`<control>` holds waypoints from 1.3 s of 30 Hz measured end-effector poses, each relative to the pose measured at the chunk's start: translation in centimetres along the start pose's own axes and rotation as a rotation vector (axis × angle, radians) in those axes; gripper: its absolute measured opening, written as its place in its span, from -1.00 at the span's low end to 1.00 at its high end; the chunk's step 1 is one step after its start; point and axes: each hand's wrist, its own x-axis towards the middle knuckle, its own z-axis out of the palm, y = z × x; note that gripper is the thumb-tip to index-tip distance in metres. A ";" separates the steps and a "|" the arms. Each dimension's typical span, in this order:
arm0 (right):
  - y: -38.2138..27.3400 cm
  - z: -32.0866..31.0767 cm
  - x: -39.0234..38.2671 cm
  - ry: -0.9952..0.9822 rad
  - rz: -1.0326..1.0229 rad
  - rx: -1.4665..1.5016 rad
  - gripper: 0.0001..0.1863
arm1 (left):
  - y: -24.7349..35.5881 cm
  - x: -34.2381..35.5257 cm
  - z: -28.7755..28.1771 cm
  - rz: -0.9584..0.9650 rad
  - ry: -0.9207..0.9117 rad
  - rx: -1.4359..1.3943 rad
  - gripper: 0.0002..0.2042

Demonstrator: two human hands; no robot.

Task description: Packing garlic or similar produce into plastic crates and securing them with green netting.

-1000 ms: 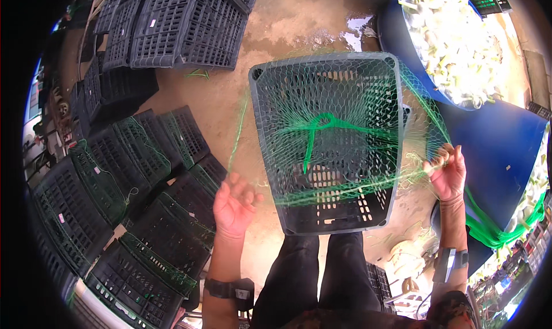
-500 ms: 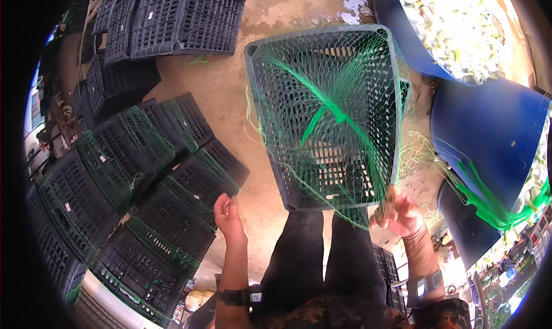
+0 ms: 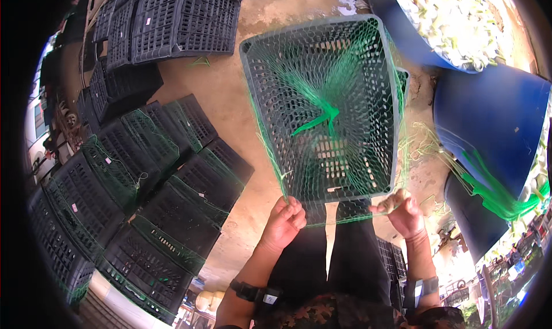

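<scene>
A black slotted plastic crate (image 3: 248, 53) lies before me, its near edge over my dark-clad legs. A green mesh net (image 3: 329, 112) is draped over it, gathered into a bunched knot near the middle. Just below the crate's near left corner, my left hand (image 3: 283, 220) has its fingers closed on the net's edge. My right hand (image 3: 402, 214) grips the same edge beside the near right corner. The stretch of net between my hands hangs past the near rim.
Stacked black crates (image 3: 172, 24) stand at upper left; rows of black crates (image 3: 155, 214) with green nets lie at left. Blue drums (image 3: 483, 122) at right hold white bulb vegetables (image 3: 448, 18), with green netting (image 3: 506, 202) on one. Sandy floor (image 3: 264, 168) shows around my crate.
My left hand has moved right and taken hold of the net's edge. My right hand has dropped down and inward. The crate sits higher in view, and the net now spreads over it.
</scene>
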 end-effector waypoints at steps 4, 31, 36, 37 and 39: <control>0.8 5.7 6.4 -0.236 0.125 0.184 -0.73 | 2.7 1.1 1.3 0.121 0.239 0.077 -0.88; 4.6 -9.6 -0.4 0.834 0.272 -0.491 -0.76 | -3.8 0.2 -7.2 0.031 0.843 0.789 -0.78; 5.8 -16.6 1.6 0.626 0.341 -0.447 -0.89 | -4.4 1.6 -4.6 0.066 0.849 0.778 -0.73; 5.0 -18.6 1.8 0.477 0.428 -0.297 -0.90 | -4.7 2.0 -4.5 0.091 0.863 0.773 -0.72; 3.1 -20.9 3.0 0.096 0.702 0.043 -0.88 | -4.5 2.0 -4.6 0.087 0.875 0.751 -0.68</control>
